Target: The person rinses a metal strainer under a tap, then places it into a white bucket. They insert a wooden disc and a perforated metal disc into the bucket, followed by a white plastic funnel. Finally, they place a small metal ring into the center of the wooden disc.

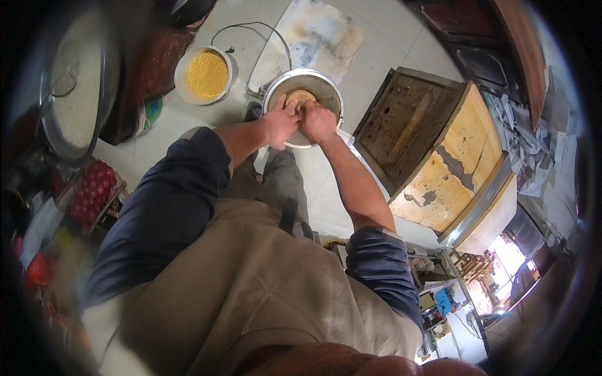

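Low in front of me stands a round metal pot [339, 100] with a pale rim, and a dark cord runs up behind it. Inside it is a round tan disc [303, 95], partly covered by my hands. My left hand [279, 126] reaches over the rim from the left, its fingers stretched out and touching the disc. From the right, my right hand [319, 122] comes in with its fingers closed at the disc's middle. What lies between those fingers is hidden by the hand.
A white tub of yellow grains [207, 74] stands left of the pot. A stained board [320, 37] lies behind it. To the right is a worn wooden cabinet [448, 166]. A large basin [75, 94] of pale stuff and a red net bag [94, 193] are far left.
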A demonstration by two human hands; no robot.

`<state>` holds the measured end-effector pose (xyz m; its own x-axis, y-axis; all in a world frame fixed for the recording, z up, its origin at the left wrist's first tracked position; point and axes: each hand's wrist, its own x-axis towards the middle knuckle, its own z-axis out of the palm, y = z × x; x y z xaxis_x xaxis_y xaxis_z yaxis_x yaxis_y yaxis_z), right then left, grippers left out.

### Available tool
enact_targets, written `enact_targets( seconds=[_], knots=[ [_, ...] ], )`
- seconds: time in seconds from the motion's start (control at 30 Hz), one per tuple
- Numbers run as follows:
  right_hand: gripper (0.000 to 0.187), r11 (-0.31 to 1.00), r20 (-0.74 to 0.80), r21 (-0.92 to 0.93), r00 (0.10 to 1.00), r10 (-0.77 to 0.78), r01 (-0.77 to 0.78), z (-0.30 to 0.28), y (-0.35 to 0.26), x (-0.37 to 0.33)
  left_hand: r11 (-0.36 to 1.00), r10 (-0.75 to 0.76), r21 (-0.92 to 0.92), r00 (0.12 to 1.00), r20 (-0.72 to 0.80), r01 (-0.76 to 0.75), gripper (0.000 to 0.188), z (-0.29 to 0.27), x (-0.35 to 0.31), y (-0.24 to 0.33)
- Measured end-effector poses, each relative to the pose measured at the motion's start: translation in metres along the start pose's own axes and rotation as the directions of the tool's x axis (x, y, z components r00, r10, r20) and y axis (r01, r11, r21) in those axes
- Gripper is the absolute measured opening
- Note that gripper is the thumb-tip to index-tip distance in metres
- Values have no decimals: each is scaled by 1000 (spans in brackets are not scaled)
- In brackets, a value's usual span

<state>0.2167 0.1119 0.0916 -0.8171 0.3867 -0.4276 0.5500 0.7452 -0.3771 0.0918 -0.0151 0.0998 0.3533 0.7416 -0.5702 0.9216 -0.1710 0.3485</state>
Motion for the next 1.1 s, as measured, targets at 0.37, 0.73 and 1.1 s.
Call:
enact_targets(
  seconds=[0.37,0.73,1.1],
  knots=[
    [33,950,22,82,953,301,-302,18,-17,4,1000,0,3,1000,15,0,95,7,3,-1],
    [62,983,30,105,989,148,-150,9,25,-5,1000,-12,-19,997,-70,11,90,3,-11,1],
    [87,983,272,-163,953,132,-90,16,11,14,996,32,83,992,-123,-22,84,23,-14,-14]
  ],
)
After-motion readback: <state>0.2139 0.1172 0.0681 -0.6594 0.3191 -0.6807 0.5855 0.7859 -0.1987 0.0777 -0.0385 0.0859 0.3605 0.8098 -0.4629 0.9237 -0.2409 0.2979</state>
